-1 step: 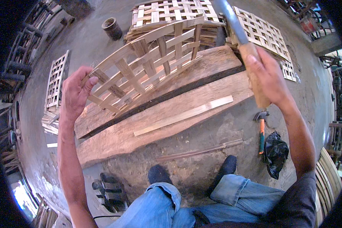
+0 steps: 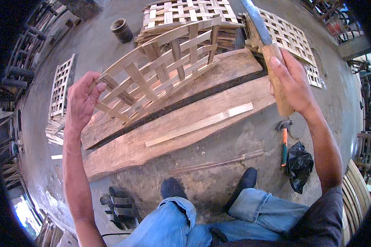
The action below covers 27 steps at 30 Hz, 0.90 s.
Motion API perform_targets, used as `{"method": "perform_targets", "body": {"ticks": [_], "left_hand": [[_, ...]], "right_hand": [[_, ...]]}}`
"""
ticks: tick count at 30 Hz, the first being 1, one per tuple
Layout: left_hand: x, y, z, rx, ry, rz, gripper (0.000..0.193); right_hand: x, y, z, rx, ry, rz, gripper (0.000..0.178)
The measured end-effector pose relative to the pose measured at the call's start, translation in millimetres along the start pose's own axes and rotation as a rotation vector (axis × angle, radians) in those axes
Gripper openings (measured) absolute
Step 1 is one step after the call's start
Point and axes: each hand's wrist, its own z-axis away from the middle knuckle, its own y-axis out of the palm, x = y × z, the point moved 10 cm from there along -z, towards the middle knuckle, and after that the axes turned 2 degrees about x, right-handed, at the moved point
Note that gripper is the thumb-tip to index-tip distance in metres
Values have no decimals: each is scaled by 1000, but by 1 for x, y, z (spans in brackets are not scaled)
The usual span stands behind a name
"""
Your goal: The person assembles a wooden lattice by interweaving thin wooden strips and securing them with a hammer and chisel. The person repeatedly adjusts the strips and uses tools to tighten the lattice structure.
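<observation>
My left hand [image 2: 83,96] pinches the left end of a woven lattice panel [image 2: 152,68] made of pale and darker wooden strips. The panel is held tilted on edge, its lower side along a split timber plank [image 2: 235,70]. In my right hand [image 2: 290,82] is a long-bladed knife [image 2: 261,24], gripped by its thick wooden handle. Its blade points up and away, with the tip cut off by the picture's upper edge. One loose flat wooden strip [image 2: 200,124] lies on the nearer plank [image 2: 123,158].
Woven panels [image 2: 189,14] are stacked behind the planks, with another stack [image 2: 290,39] at far right. A claw hammer [image 2: 284,140] and black plastic bag [image 2: 299,166] lie on the floor, right. A round pot [image 2: 121,31] stands at the back; another lattice panel [image 2: 62,86] is left.
The knife has shifted slightly to the right in my right hand, its handle tilting a little. My left hand and the lattice panel stay almost where they were.
</observation>
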Motion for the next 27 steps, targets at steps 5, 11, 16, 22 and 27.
{"method": "perform_targets", "body": {"ticks": [5, 11, 16, 22, 27], "left_hand": [[-2, -3, 3, -61, 47, 10, 29], [-5, -2, 6, -65, 88, -35, 28], [-10, -2, 6, -77, 96, -24, 26], [-7, 2, 10, -86, 80, -37, 25], [8, -1, 13, -39, 17, 72, 22]], "right_hand": [[-11, 16, -1, 163, 170, -53, 42], [7, 7, 5, 114, 98, 93, 42], [10, 0, 9, 4, 28, -16, 43], [-5, 1, 11, 44, 73, -68, 46], [-38, 21, -19, -32, 181, -285, 46]]}}
